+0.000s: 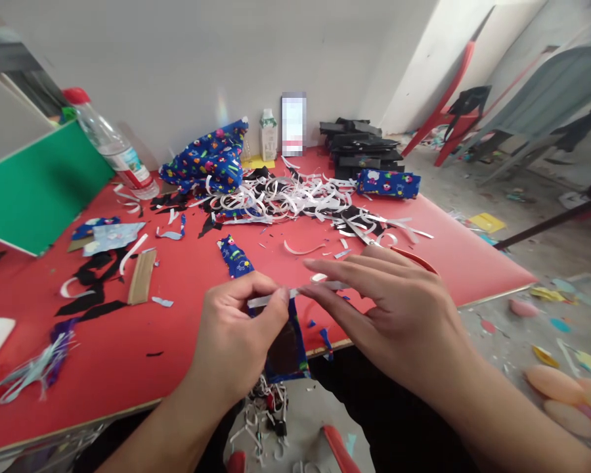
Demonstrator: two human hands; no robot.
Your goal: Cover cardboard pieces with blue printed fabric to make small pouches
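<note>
My left hand (241, 335) is closed in a pinch at the table's front edge. It grips a dark fabric piece (288, 348) with blue patterned borders, which hangs down below the fingers. A thin white strip (261, 301) runs along its top edge, under my left thumb. My right hand (398, 309) pinches the strip's other side between thumb and index finger, close to the left fingertips. Scissors with an orange handle (416, 258) lie on the table, partly hidden behind my right hand. Beyond my left hand rests a small blue patterned fabric piece (235, 256).
A heap of white strip scraps (295, 197) covers the table's back middle. Around it stand a blue patterned bundle (211, 161), a plastic bottle (121, 154), a small carton (268, 136), a phone (293, 125) and stacked black pieces (359, 148). A green board (44, 187) leans at left.
</note>
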